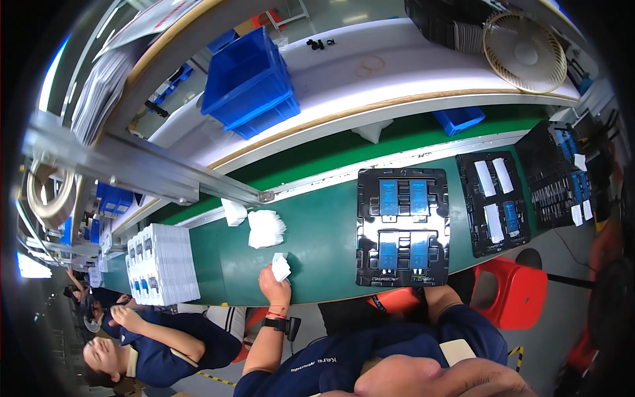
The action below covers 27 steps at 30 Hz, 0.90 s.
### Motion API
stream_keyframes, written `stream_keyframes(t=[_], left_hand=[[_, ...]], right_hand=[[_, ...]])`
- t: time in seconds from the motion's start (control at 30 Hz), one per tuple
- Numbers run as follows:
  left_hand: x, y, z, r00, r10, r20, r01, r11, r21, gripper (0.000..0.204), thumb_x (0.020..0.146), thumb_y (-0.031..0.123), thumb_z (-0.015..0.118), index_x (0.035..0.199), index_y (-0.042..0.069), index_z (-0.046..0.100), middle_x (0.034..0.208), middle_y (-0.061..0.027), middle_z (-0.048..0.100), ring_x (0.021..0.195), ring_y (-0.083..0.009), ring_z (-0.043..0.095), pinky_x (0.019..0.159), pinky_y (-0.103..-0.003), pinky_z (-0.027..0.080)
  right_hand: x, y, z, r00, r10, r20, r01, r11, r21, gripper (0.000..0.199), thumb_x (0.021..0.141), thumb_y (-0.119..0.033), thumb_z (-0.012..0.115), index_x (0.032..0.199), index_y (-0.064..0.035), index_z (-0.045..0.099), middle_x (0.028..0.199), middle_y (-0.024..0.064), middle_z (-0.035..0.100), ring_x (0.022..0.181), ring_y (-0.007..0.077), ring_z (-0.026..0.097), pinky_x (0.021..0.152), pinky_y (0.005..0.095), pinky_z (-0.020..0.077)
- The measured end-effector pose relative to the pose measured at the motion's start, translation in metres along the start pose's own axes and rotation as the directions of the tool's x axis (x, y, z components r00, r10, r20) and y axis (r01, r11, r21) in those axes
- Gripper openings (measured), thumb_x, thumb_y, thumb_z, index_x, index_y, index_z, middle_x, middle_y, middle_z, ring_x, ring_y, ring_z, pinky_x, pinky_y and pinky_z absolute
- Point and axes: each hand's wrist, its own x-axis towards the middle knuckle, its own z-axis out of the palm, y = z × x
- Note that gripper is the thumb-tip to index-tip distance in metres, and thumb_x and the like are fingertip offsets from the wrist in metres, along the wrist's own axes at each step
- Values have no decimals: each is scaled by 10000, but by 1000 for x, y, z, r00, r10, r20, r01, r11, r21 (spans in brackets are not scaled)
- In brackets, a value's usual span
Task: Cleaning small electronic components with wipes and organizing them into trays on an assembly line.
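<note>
My left hand (pixel 274 286) is closed on a small wad of folded white sheets (pixel 281 266) above the near edge of the green bench. Just beyond it lies a loose pile of similar white sheets (pixel 266 229). A black plastic tray (pixel 403 225) sits to the right, holding several flat blue rectangular pieces (pixel 419 197) in its compartments. My right forearm (pixel 442 299) reaches the bench edge below this tray, but the hand itself is hidden.
A tall stack of white trays (pixel 162 264) stands at left, near a co-worker (pixel 175 341). Further right are a second black tray (pixel 493 204) with white sheets and more dark trays (pixel 554 175). A shelf above carries blue bins (pixel 248 86) and a fan (pixel 526 53). Red stool (pixel 512 291) below.
</note>
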Motion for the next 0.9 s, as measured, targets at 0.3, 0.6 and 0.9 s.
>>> stream_keyframes(t=[0.3, 0.6, 0.9], left_hand=[[-8, -1, -4, 994, -91, -66, 75, 973, -219, 234, 710, -19, 503, 937, 15, 546, 838, -182, 560, 814, -401, 525, 716, -443, 410], [2, 9, -9, 979, -178, -100, 128, 917, -379, 217, 769, -20, 495, 978, -3, 547, 842, -182, 592, 781, -351, 571, 716, -381, 453], [4, 3, -7, 939, -236, -250, 90, 871, -483, 128, 878, 110, 555, 945, 2, 575, 792, -89, 614, 720, -178, 569, 675, -309, 458]], right_hand=[[-23, 32, -54, 999, -11, -51, 1, 981, -195, 413, 805, -301, 621, 1069, 16, 605, 998, 201, 633, 890, 315, 626, 777, 362, 493], [-79, 61, -50, 1000, -10, 20, 16, 942, -336, 425, 802, -307, 623, 1077, 17, 602, 1012, 206, 631, 906, 319, 624, 793, 364, 491], [-231, -10, -120, 970, -223, -96, 242, 920, 309, 149, 846, -105, 566, 871, 30, 625, 704, 45, 617, 619, 118, 604, 586, 253, 482]])
